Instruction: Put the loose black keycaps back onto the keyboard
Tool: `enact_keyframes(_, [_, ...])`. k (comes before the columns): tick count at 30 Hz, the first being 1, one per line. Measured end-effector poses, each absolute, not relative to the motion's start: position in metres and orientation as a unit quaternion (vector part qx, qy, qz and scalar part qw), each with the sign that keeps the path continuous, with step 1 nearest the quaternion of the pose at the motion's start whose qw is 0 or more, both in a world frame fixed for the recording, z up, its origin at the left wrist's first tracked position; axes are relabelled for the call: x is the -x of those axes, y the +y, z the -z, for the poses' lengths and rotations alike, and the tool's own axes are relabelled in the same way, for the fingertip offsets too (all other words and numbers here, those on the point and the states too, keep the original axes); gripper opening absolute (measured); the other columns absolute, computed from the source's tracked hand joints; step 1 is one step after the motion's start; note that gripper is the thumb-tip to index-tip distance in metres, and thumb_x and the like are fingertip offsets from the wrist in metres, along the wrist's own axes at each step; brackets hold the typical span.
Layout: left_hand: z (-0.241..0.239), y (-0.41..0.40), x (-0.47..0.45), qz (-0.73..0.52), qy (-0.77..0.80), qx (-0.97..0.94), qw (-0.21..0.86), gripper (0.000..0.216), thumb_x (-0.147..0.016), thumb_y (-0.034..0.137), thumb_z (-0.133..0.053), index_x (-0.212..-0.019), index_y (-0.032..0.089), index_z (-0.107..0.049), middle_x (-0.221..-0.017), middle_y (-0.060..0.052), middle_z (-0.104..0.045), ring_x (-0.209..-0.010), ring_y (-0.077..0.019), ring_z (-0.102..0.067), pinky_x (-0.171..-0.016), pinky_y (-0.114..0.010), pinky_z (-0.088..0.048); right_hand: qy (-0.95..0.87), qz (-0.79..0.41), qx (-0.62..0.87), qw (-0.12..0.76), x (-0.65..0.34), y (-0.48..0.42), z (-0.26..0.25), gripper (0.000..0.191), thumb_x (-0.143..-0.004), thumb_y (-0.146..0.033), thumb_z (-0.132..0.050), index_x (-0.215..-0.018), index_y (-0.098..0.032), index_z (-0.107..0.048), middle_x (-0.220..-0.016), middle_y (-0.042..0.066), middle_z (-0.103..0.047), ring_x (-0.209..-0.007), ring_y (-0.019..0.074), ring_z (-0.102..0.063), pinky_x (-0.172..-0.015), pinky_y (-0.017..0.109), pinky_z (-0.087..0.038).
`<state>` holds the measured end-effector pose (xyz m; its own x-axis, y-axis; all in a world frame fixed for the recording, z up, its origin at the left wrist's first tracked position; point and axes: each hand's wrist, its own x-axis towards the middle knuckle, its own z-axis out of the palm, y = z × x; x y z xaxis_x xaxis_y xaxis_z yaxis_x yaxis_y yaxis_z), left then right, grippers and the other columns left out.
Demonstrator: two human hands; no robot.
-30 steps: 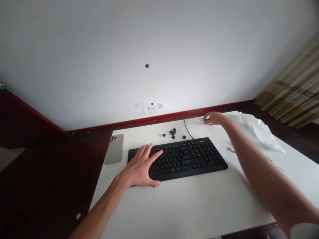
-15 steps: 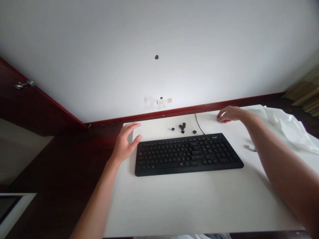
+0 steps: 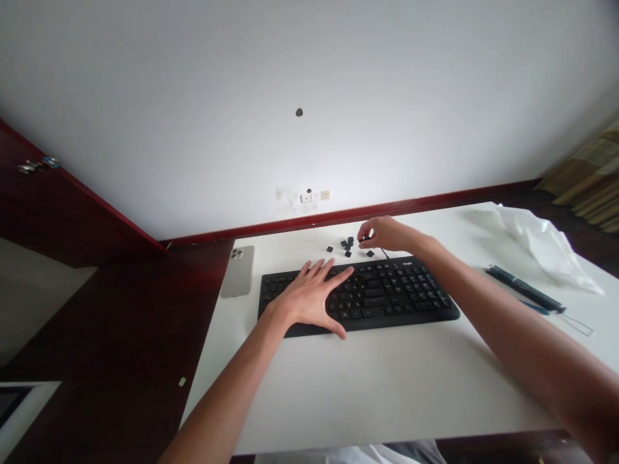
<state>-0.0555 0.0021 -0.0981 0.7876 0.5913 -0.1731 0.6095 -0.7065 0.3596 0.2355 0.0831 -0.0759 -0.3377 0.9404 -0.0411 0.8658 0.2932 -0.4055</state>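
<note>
A black keyboard (image 3: 401, 293) lies on the white table (image 3: 362, 386). My left hand (image 3: 309, 298) rests flat on the keyboard's left half, fingers spread, holding nothing. Behind the keyboard lie several loose black keycaps (image 3: 346, 245). My right hand (image 3: 387, 233) reaches over the keyboard's back edge to those keycaps. Its fingertips are pinched on a small black keycap (image 3: 365, 239) at the right end of the scatter.
A phone (image 3: 238, 270) lies face down at the table's left edge. At the right are a crumpled white plastic bag (image 3: 544, 243) and a long dark tool (image 3: 525, 290) ending in a wire loop. The keyboard cable (image 3: 383, 251) runs toward the wall.
My left hand went from the phone at the left edge back onto the keyboard. My right hand moved left from the table's far right to the keycap scatter, uncovering the dark tool.
</note>
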Motion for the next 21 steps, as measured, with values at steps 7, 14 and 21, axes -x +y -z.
enact_keyframes(7, [0.101,-0.015,0.054,0.018,0.327,-0.921,0.213,0.132,-0.06,0.073,-0.087,-0.167,0.043,-0.017,-0.178,-0.004,-0.001,-0.161,-0.0472,-0.006,-0.126,-0.068,-0.022,-0.826,-0.185,0.514,0.14,-0.203,0.067,0.078,0.017,-0.082,-0.03,-0.075,-0.096,-0.022,-0.081,-0.096,0.005,-0.079,-0.086,0.0227,-0.07,-0.08,0.033,-0.052])
enact_keyframes(14, [0.095,-0.029,0.048,0.009,0.29,-0.93,0.225,0.137,-0.057,0.073,-0.089,-0.168,0.04,-0.016,-0.176,-0.009,-0.013,-0.16,-0.0445,-0.017,-0.127,-0.063,-0.025,-0.85,-0.204,0.47,0.126,-0.186,0.061,0.082,0.016,-0.081,-0.029,-0.079,-0.094,-0.022,-0.083,-0.091,0.005,-0.078,-0.087,0.0233,-0.07,-0.08,0.033,-0.051])
enact_keyframes(21, [0.096,0.002,0.067,-0.127,0.334,-0.902,0.243,0.051,-0.097,0.057,-0.064,-0.14,0.03,-0.064,-0.144,-0.004,-0.063,-0.142,-0.0249,-0.05,-0.119,-0.042,-0.043,-0.861,-0.221,0.437,0.133,-0.174,0.058,0.091,0.02,-0.083,-0.023,-0.076,-0.102,-0.021,-0.084,-0.098,0.008,-0.078,-0.087,0.0214,-0.07,-0.081,0.031,-0.052])
